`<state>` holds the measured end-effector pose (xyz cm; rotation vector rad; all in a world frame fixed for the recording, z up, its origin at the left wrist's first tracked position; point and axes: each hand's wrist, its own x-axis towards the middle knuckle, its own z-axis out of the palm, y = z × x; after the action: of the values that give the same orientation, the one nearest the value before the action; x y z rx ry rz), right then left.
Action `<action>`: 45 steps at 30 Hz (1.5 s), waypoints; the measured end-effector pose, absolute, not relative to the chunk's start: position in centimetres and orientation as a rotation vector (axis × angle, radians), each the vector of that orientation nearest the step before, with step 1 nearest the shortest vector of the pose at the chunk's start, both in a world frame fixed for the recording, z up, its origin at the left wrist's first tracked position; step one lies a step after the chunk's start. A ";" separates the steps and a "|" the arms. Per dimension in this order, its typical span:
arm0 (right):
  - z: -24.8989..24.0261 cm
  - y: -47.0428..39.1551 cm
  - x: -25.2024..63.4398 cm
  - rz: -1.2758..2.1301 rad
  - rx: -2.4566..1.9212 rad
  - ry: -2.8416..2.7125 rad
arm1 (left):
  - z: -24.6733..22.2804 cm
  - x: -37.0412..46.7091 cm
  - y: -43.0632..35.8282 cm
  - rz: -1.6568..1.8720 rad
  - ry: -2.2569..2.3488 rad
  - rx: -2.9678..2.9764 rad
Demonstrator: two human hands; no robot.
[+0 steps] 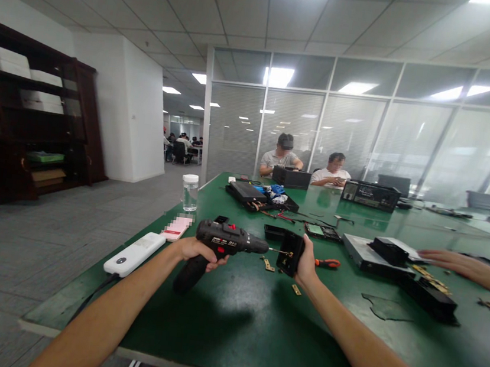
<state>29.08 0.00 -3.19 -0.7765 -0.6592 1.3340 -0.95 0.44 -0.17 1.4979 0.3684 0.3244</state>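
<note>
My left hand (198, 252) is wrapped round the grip of a black cordless drill (231, 238) with red accents, which points to the right. Its long thin bit (279, 251) reaches into a small black plastic housing (287, 263), at a brass-coloured fitting; whether the tip sits in a screw is too small to tell. My right hand (305, 262) grips that housing by its right side and tilts its open face toward the drill. Below the bit lie loose brass pieces (269, 265). An orange-and-black screwdriver (328, 263) rests just right of my right hand.
On the green table (227, 330), a white power bank (134, 254) with a cable, a phone (178, 227) and a clear bottle (189, 193) line the left edge. Black housings (430, 297) and a silver box (372, 258) lie right. A co-worker's hand (454, 261) reaches in; two people sit behind.
</note>
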 end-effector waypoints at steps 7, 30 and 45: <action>-3.1 -0.1 29.0 1.350 -0.770 -0.659 | 0.0 -0.9 0.3 0.317 0.371 1.474; -3.2 0.0 29.1 1.352 -0.794 -0.658 | -0.1 -0.9 0.4 0.321 0.360 1.463; -3.4 0.2 29.3 1.328 -0.751 -0.674 | 0.1 -0.8 0.2 0.328 0.358 1.443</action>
<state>29.26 0.21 -3.37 -0.7512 -0.6738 1.3282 -0.79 0.18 0.10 1.4425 0.3584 0.3278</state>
